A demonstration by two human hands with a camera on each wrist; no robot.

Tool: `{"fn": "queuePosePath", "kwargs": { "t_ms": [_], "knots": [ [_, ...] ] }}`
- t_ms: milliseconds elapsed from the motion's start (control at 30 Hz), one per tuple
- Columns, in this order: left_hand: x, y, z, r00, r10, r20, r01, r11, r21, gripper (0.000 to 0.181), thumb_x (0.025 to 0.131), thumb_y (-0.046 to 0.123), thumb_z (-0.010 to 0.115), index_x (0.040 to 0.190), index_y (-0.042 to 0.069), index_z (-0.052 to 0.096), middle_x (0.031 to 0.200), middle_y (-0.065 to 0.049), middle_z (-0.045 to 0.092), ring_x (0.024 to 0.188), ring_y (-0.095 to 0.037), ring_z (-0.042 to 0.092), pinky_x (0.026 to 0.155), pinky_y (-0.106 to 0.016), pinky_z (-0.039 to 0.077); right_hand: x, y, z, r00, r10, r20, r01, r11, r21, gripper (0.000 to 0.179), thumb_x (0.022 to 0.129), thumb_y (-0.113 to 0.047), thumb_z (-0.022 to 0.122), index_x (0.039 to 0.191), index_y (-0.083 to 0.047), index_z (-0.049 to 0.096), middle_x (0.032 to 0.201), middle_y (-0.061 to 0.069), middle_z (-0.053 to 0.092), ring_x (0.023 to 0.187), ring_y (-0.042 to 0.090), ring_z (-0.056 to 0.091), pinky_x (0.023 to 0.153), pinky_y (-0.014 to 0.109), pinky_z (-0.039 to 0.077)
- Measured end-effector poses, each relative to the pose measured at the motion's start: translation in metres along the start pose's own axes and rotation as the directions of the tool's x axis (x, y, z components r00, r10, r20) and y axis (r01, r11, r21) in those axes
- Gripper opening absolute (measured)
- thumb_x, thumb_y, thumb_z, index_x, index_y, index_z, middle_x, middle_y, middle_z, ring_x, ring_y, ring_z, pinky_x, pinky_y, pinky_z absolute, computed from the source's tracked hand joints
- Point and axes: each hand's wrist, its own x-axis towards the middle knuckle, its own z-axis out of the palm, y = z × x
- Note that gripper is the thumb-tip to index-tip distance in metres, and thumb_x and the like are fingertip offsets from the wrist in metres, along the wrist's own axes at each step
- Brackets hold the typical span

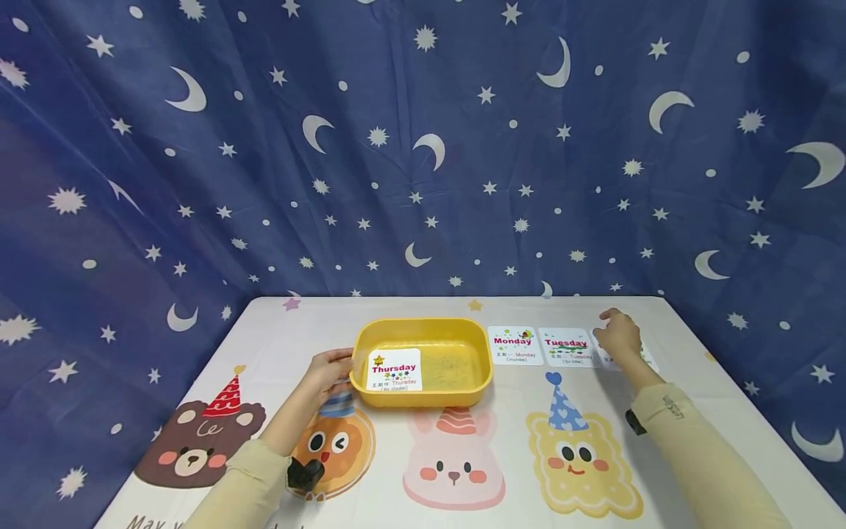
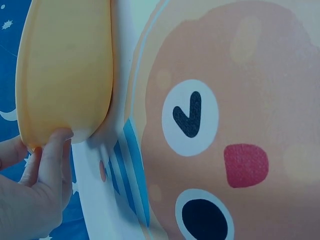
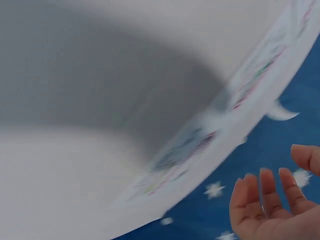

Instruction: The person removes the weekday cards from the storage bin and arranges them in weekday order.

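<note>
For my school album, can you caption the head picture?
Left hand grips a yellow tray holding a Thursday card; right hand partly hides another card.

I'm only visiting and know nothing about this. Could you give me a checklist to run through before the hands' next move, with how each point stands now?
1. Left hand touching the tray: ok.
2. Right hand free of any card: ok, it holds nothing.
3. Monday card and Tuesday card face up, side by side: ok.
4. Third card readable: cannot tell its day; the right hand covers it or the view blurs.
5. Tray empty: not ok, the Thursday card lies in it.
6. Anything under the Thursday card: cannot tell.
</note>
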Motion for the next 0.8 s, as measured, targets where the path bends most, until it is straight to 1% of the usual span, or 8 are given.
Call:
{"fn": "queuePosePath", "kwargs": {
  "t_ms": [67,133,200,267,500,600,800],
  "knots": [
    [-0.001,0.000,0.000,1.000,0.003,0.003,-0.003,1.000,0.000,0.040,0.095,0.002,0.049,0.134,-0.007,0.044,0.124,-0.024,0.052,0.077,-0.013,0.062,0.063,-0.023,0.058,-0.003,-0.011,0.002,0.997,-0.079,0.004,0.079,0.996,0.046,0.035,0.085,-0.007,0.055,0.114,0.012,0.051,0.094,0.030,0.057,0.079,0.039,0.055,0.062,0.042,0.047],
    [-0.002,0.001,0.001,1.000,0.007,0.007,-0.007,1.000,0.003,0.040,0.095,0.003,0.049,0.134,-0.007,0.043,0.124,-0.023,0.052,0.077,-0.012,0.062,0.062,-0.023,0.058,-0.007,-0.023,0.004,0.992,-0.130,0.009,0.128,0.988,0.082,0.032,0.085,-0.006,0.056,0.113,0.011,0.053,0.085,0.022,0.057,0.070,0.030,0.053,0.058,0.034,0.043],
    [-0.002,0.001,0.000,1.000,0.007,0.010,-0.007,1.000,0.001,0.041,0.095,0.003,0.049,0.134,-0.007,0.043,0.124,-0.023,0.052,0.077,-0.012,0.063,0.062,-0.022,0.058,-0.010,-0.035,0.008,0.988,-0.151,0.019,0.148,0.983,0.108,0.031,0.085,-0.006,0.056,0.111,0.010,0.054,0.080,0.017,0.056,0.067,0.024,0.050,0.056,0.029,0.038],
    [-0.002,0.001,0.000,1.000,0.006,0.010,-0.006,1.000,-0.005,0.041,0.095,0.003,0.049,0.134,-0.007,0.043,0.125,-0.024,0.052,0.077,-0.012,0.063,0.062,-0.022,0.058,-0.014,-0.047,0.010,0.985,-0.169,0.038,0.164,0.979,0.122,0.030,0.086,-0.006,0.056,0.112,0.009,0.055,0.079,0.015,0.055,0.065,0.021,0.048,0.055,0.027,0.036],
    [0.000,0.000,0.001,1.000,0.004,0.004,-0.004,1.000,-0.023,0.040,0.094,0.001,0.049,0.134,-0.007,0.044,0.127,-0.024,0.051,0.076,-0.012,0.062,0.063,-0.022,0.058,-0.026,-0.079,0.020,0.969,-0.236,0.076,0.219,0.959,0.180,0.027,0.086,-0.005,0.058,0.109,0.009,0.057,0.081,0.016,0.058,0.061,0.017,0.046,0.051,0.024,0.037],
    [0.000,0.000,0.001,1.000,0.004,0.003,-0.004,1.000,-0.020,0.040,0.094,0.001,0.049,0.134,-0.007,0.044,0.127,-0.025,0.051,0.076,-0.011,0.062,0.063,-0.023,0.059,-0.031,-0.094,0.024,0.959,-0.268,0.089,0.245,0.946,0.212,0.025,0.086,-0.004,0.059,0.108,0.008,0.059,0.082,0.016,0.059,0.063,0.017,0.048,0.052,0.023,0.038],
    [-0.001,0.000,0.001,1.000,0.003,0.001,-0.003,1.000,-0.016,0.040,0.095,0.001,0.048,0.134,-0.007,0.044,0.124,-0.023,0.053,0.074,-0.011,0.061,0.061,-0.022,0.058,-0.047,-0.127,0.038,0.925,-0.365,0.107,0.321,0.901,0.292,0.018,0.085,-0.002,0.061,0.101,0.006,0.062,0.080,0.016,0.062,0.065,0.019,0.056,0.056,0.024,0.047]
  ]
}}
